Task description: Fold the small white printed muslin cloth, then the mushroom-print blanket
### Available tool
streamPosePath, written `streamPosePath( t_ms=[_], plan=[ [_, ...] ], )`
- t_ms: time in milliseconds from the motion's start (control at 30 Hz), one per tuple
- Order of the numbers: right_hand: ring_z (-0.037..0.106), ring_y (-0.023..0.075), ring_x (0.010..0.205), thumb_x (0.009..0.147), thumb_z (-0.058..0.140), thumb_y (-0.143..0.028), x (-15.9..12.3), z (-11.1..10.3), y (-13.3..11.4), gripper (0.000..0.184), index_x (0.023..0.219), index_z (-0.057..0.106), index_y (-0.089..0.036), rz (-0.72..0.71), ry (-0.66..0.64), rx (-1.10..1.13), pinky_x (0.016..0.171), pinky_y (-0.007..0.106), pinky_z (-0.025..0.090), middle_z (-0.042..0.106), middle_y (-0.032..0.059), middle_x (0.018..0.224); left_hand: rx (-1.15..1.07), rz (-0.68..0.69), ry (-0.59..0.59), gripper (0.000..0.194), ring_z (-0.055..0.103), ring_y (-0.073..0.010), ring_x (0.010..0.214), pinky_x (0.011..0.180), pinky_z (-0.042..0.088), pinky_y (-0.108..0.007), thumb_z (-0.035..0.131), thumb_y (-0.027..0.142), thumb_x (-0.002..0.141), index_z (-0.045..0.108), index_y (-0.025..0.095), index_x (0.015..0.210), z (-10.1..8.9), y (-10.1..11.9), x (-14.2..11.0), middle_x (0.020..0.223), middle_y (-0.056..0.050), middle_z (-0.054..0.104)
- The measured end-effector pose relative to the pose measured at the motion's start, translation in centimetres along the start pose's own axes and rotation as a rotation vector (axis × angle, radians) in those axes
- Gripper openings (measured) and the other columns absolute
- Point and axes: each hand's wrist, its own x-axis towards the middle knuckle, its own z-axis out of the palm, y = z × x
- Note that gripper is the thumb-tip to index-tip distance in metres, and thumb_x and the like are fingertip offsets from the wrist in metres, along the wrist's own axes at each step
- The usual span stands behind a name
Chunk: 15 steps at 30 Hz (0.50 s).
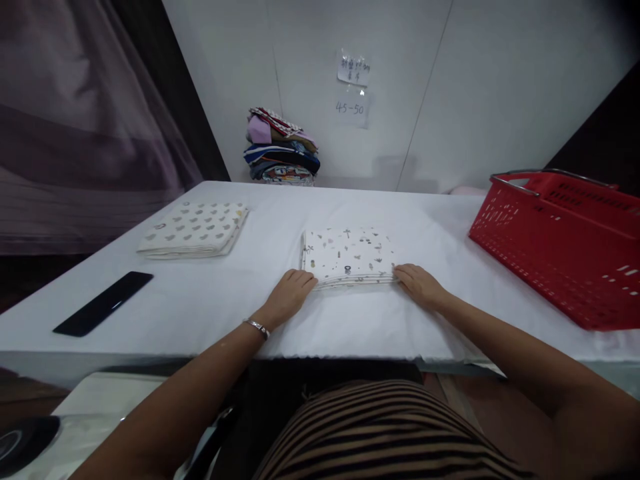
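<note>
White folded cloth [350, 253] with a small print meets the fingers [305, 280] at its near corners: left hand [285, 298] and right hand [423, 288] lay theirs close together there, perhaps keeping the layers square; whether they pinch, I cannot tell. It lies mid-surface [350, 327], squarely before the person. Farther out, another folded cloth [195, 230] and a black slab [103, 304] sit left, a red basket [550, 250] right, seemingly set aside.

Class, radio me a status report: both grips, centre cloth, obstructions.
Left grip, right grip: on near corners of folded printed cloth. Cloth lies on white table. Nothing blocking; red basket apart, rightward.
</note>
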Motion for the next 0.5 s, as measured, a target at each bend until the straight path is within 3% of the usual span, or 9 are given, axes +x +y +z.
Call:
streamPosePath(
  t_ms=[300,500],
  plan=[
    [0.059,0.0238,0.094,0.090,0.038,-0.016,-0.2,0.4,0.7,0.034,0.123,0.047,-0.018,-0.053,0.021,-0.014,0.079,0.042,0.051,0.062,0.0135,0.110,0.023,-0.015,-0.001,0.034,0.052,-0.0191,0.087,0.081,0.042,-0.033,0.038,0.001,0.083,0.057,0.015,0.108,0.3,-0.2,0.0,0.096,-0.007,0.062],
    [0.059,0.0242,0.099,0.092,0.036,-0.020,0.2,-0.4,1.2,0.036,0.127,0.045,-0.018,-0.105,-0.065,-0.012,0.083,0.043,0.050,0.061,0.0137,0.114,0.002,0.032,-0.025,0.031,0.052,-0.0196,0.101,0.088,0.039,-0.036,0.040,0.006,0.086,0.055,0.017,0.111,-0.4,-0.6,0.2,0.108,-0.007,0.060]
  ],
)
